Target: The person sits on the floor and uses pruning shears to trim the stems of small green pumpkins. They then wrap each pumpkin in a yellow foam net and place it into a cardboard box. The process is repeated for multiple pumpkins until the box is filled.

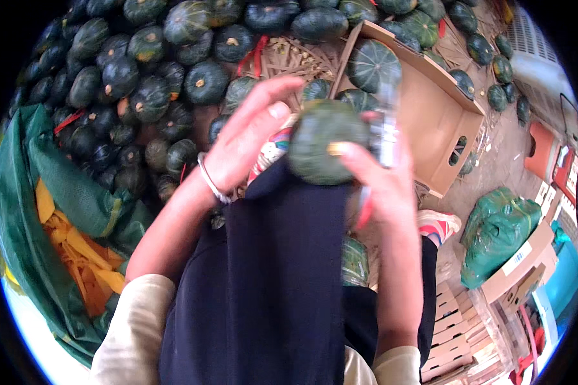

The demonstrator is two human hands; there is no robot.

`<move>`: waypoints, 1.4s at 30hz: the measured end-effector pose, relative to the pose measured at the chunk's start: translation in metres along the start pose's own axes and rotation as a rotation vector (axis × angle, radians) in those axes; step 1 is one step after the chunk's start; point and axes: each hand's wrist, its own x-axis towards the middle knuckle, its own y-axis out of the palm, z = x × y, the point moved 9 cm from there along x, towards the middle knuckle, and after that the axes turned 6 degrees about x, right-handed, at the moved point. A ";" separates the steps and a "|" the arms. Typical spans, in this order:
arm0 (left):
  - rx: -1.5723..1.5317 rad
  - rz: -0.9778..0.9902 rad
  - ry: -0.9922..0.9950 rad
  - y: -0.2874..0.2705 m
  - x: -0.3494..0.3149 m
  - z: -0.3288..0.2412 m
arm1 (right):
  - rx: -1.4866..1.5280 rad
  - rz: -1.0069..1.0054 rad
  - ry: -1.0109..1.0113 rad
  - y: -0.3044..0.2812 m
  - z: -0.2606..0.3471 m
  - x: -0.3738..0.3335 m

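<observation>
Item under inspection: one round dark-green pumpkin (320, 131), located above the person's raised dark-trousered knee (282, 250), beside the open cardboard box (440, 115). Whether it rests on the knee cannot be determined.

The right hand (386, 176) grips its right side, thumb against the rind next to the pale stem stub (335, 149). A blurred pale object (388, 122) shows at that hand's fingers; its kind is not identifiable. The left hand (247, 131) is spread, near the opposite side; contact is not confirmed.

Handling assessment: probably dense for its size, stiff, with a smooth rind liable to slip; sturdy, though the surface may scuff. Recommended hold: palms on opposite flanks at the widest part, not by the stub.
</observation>
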 end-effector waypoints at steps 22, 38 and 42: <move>-1.322 0.120 -0.222 -0.047 0.000 0.053 | -0.677 -0.255 -0.322 -0.083 0.024 -0.013; -1.090 -0.102 -0.508 -0.005 0.006 0.051 | -1.354 0.389 -0.755 0.073 0.036 -0.012; -0.970 -0.140 -0.515 -0.009 0.007 0.061 | -1.257 0.504 -0.543 0.079 0.018 -0.005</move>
